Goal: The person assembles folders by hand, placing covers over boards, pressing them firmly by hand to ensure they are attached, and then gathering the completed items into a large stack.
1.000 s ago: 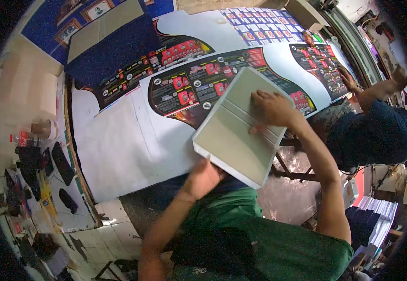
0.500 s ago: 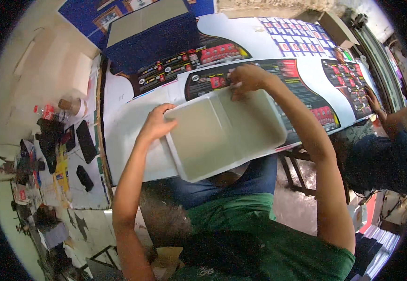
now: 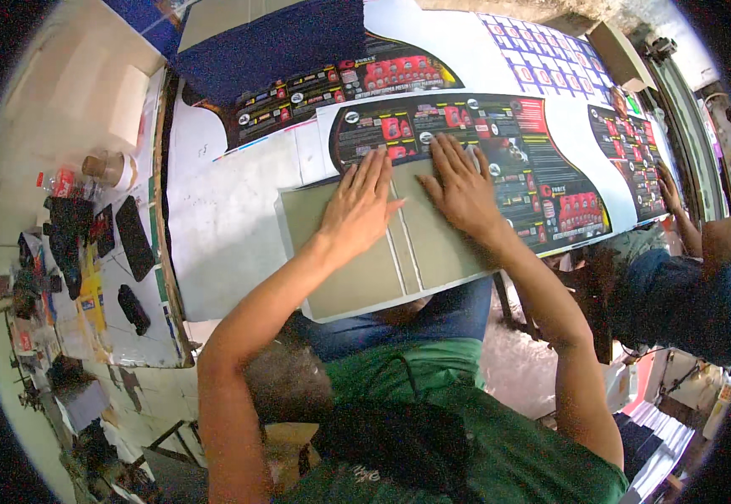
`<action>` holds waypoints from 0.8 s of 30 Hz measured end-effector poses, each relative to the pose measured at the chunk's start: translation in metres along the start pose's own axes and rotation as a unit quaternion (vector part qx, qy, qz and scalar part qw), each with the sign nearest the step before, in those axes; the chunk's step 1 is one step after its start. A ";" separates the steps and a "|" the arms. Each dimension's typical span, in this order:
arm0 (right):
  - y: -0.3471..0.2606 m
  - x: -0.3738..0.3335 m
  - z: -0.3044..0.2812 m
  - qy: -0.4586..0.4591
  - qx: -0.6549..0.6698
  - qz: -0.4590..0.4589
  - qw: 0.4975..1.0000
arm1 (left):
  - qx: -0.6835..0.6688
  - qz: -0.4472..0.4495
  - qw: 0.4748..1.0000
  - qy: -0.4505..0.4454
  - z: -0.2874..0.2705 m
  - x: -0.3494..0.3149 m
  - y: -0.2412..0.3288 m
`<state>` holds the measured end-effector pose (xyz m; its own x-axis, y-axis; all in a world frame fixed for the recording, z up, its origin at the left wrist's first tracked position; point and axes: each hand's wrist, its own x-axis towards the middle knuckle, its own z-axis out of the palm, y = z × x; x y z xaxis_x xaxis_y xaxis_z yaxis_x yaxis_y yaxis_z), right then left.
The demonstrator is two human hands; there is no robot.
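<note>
- The desk [image 3: 239, 244] fills the middle of the view, covered with large printed sheets in black and red; its far and right ends curve off into the dark rim, so how far it runs cannot be told.
- A grey-green board [image 3: 365, 252] lies flat at the near edge of the desk, its far edge on the printed sheet [image 3: 517, 151]. The near edge looks to overhang the desk, so I judge that uneven pressure could tip it or slide it off line with the sheet.
- The left hand [image 3: 357, 206] and right hand [image 3: 462, 181] both lie flat on the board, palms down and fingers spread, gripping nothing. If glue is involved, which cannot be seen, a shift might crease the sheet.
- Pale lines down the board between the hands may be gaps or strips; unclear.
- Another person's arm [image 3: 693, 239] at the right edge is partly cut off.
- Small dark items [image 3: 134, 239] on the left are too blurred to identify.
</note>
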<state>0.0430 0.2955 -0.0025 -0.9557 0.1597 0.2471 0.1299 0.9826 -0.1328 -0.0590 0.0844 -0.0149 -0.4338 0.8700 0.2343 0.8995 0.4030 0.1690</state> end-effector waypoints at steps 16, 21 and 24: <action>-0.049 0.006 0.003 -0.002 0.075 -0.079 0.994 | 0.148 -0.166 0.975 -0.018 -0.051 -0.068 -0.009; -0.002 -0.006 -0.007 0.026 0.057 -0.036 0.997 | 0.097 -0.181 0.977 -0.057 -0.060 -0.033 0.002; -0.005 -0.004 -0.006 0.056 0.075 -0.045 0.995 | 0.044 -0.120 0.991 -0.026 -0.036 -0.002 0.006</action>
<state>0.0480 0.2904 0.0028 -0.9255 0.0902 0.3678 -0.0027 0.9696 -0.2447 -0.0544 0.0750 0.0198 -0.6351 0.7583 0.1473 0.7724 0.6216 0.1302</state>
